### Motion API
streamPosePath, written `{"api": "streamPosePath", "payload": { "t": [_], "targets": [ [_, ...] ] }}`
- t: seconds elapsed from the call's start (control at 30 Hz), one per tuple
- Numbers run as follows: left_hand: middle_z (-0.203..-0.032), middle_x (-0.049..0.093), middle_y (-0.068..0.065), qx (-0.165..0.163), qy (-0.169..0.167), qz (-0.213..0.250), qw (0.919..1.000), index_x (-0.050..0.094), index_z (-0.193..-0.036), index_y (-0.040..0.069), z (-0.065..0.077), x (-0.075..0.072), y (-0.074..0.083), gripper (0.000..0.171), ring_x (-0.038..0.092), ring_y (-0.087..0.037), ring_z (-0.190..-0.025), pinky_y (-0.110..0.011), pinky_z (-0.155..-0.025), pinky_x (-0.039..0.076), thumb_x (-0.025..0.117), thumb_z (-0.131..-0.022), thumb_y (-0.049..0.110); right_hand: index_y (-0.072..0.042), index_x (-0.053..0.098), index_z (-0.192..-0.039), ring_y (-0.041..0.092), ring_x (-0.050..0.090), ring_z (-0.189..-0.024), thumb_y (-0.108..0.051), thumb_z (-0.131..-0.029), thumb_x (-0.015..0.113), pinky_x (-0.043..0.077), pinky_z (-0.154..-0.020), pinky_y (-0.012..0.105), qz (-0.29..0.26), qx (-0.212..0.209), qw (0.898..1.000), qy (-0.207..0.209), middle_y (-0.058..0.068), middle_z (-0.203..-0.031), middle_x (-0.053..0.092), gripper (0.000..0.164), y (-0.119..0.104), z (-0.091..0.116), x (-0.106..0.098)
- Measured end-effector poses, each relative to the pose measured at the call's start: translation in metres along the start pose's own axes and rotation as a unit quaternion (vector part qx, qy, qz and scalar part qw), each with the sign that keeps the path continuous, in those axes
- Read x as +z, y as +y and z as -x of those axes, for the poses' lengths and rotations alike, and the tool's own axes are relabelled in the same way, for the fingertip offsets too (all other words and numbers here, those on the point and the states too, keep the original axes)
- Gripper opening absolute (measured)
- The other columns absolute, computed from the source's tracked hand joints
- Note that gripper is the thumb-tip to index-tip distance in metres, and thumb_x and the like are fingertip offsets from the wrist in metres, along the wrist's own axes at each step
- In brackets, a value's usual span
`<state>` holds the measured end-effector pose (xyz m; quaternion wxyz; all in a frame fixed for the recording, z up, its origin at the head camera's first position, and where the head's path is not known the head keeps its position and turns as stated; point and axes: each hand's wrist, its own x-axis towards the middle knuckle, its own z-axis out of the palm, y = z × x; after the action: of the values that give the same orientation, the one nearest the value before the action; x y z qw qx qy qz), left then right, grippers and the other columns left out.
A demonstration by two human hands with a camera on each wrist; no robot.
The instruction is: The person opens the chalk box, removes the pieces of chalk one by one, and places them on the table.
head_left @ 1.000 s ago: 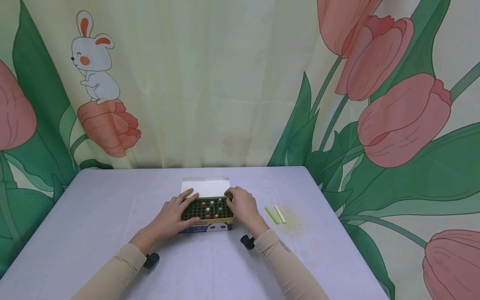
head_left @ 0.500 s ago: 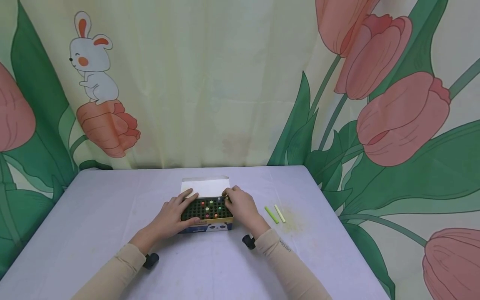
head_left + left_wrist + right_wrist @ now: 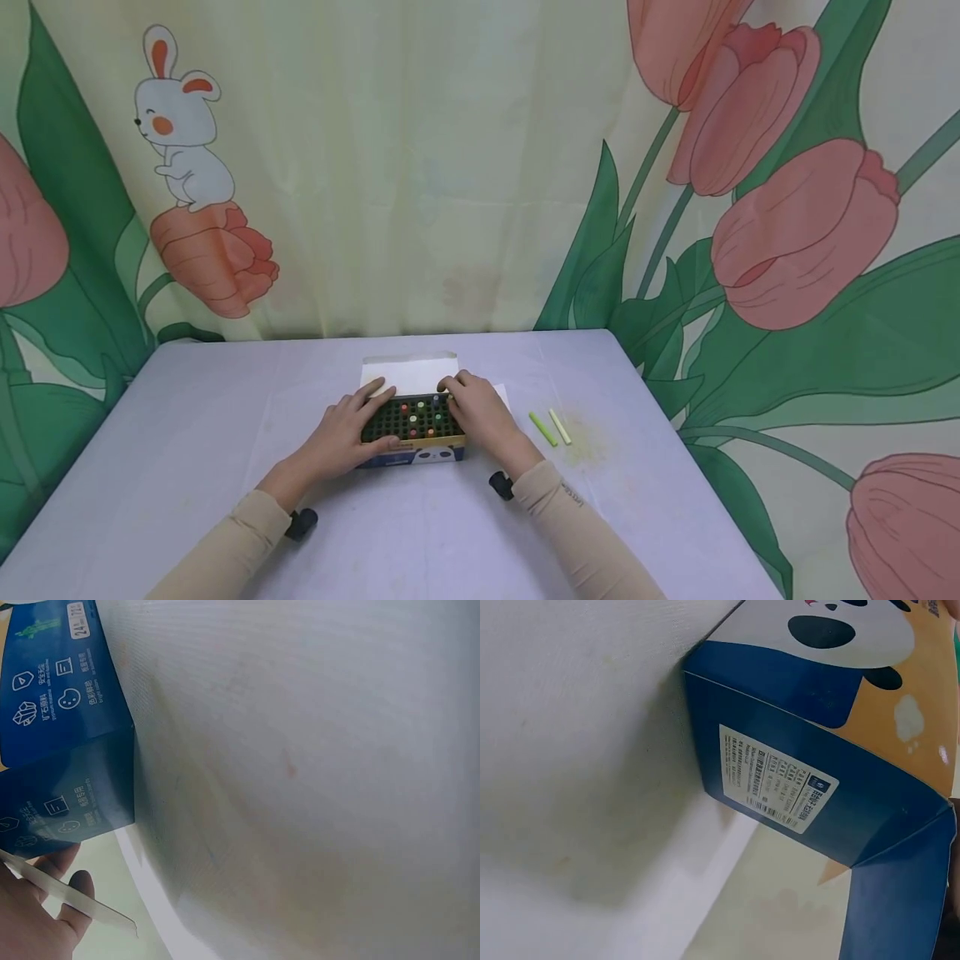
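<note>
A blue and yellow chalk box [image 3: 437, 454] with a panda print stands on the table, its lid open at the back. Its dark perforated tray [image 3: 377, 427] holds several coloured chalk sticks upright in holes. My left hand [image 3: 341, 433] grips the box's left end, thumb on the front edge and fingers spread over the rear. At the tray's right rear corner my right hand [image 3: 483, 412] bends its fingers down, with the pale yellowish end of a chalk stick [image 3: 451, 399] between the fingertips. The right wrist view shows the box's end with a label [image 3: 776, 780]; most of the right hand is out of that view.
A green chalk stick [image 3: 542, 429] and a pale yellow chalk stick [image 3: 559, 427] lie right of the right hand, beside a yellowish smudge on the white tablecloth [image 3: 420, 533]. The white lid [image 3: 412, 372] lies back behind the tray. A printed curtain [image 3: 420, 167] hangs behind the table.
My right hand's fingers have shifted slightly left over the tray, and a white flap behind that hand has come into sight. The left hand and the box keep their places.
</note>
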<state>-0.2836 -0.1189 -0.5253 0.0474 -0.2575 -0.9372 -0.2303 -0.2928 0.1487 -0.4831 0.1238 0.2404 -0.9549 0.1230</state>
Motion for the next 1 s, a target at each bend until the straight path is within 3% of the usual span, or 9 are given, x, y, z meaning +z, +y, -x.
{"api": "streamPosePath", "payload": {
  "t": [0.1,0.33,0.53,1.0],
  "targets": [
    [-0.169,0.027,-0.009,0.0,0.004,-0.001,1.0,0.039,-0.162,0.02,-0.0003,0.0003,-0.0005,0.084,0.049,-0.041,-0.134,-0.071,-0.1,0.038,0.064,-0.094,0.065,-0.018,0.066,-0.126,0.014,0.06,-0.073,-0.015,-0.105,0.062,0.054,-0.067,0.028,0.008,-0.004,1.0,0.003,0.005,-0.109,0.064,0.022,-0.0012,-0.0006,-0.0022],
    [-0.169,0.027,-0.009,-0.004,0.003,-0.001,1.0,0.038,-0.162,0.021,-0.0006,0.0007,-0.0007,0.085,0.048,-0.042,-0.135,-0.073,-0.101,0.037,0.064,-0.094,0.065,-0.021,0.061,-0.132,0.012,0.058,-0.066,-0.015,-0.108,0.055,0.053,-0.061,0.026,0.005,0.015,1.0,-0.013,0.007,-0.117,0.061,0.025,-0.0027,-0.0028,-0.0042],
    [-0.17,0.027,-0.009,-0.004,0.002,0.0,1.0,0.038,-0.162,0.022,-0.0029,-0.0005,0.0006,0.084,0.049,-0.041,-0.135,-0.07,-0.101,0.038,0.064,-0.094,0.065,-0.021,0.058,-0.134,0.009,0.051,-0.056,-0.014,-0.109,0.053,0.046,-0.052,0.022,-0.005,0.022,1.0,-0.005,0.008,-0.12,0.059,0.027,-0.0023,-0.0031,-0.0064],
    [-0.17,0.028,-0.009,-0.005,-0.005,-0.004,1.0,0.038,-0.162,0.023,-0.0004,0.0002,0.0006,0.084,0.049,-0.041,-0.135,-0.069,-0.1,0.039,0.064,-0.094,0.065,-0.022,0.053,-0.138,0.008,0.043,-0.045,-0.016,-0.113,0.042,0.04,-0.044,0.02,-0.046,0.048,0.998,-0.022,0.008,-0.126,0.053,0.028,-0.0065,-0.0011,-0.0077]
  ]
}}
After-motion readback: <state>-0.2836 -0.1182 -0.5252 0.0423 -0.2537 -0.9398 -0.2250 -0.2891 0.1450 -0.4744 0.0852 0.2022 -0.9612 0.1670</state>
